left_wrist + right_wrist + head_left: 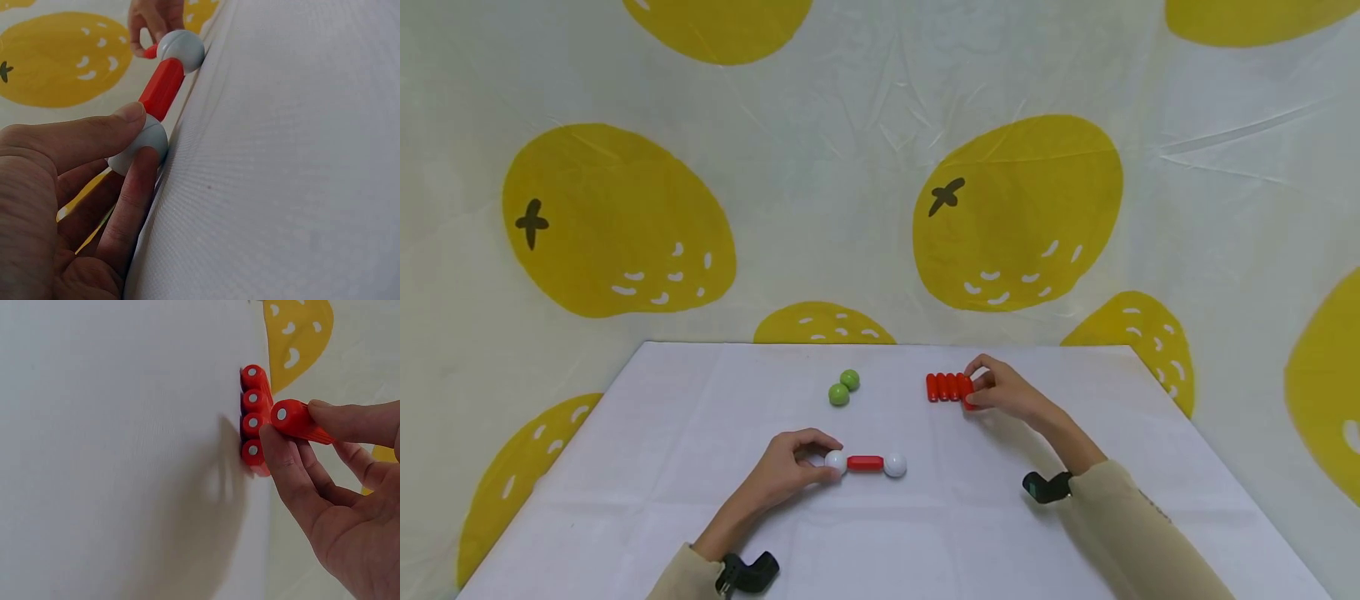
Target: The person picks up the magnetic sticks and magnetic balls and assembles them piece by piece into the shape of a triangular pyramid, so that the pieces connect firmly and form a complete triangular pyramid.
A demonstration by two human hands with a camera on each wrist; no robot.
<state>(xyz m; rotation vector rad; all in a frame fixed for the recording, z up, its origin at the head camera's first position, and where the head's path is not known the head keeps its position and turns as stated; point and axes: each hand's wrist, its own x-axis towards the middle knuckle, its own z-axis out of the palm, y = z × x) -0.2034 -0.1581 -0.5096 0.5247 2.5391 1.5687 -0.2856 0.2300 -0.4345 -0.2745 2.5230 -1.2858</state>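
Presently, the left hand has its thumb and fingertips clamped on a white ball, from which a red connecting bar extends rightward of those fingertips to a second white ball. Similarly, the right hand pinches a single red bar between thumb and fingers, with four aligned red bars just left of its fingertips. Farther outward, two green balls rest beyond the left fingertips on the white-covered table.

Red rods, white balls, green balls, yellow-fruit-patterned backdrop
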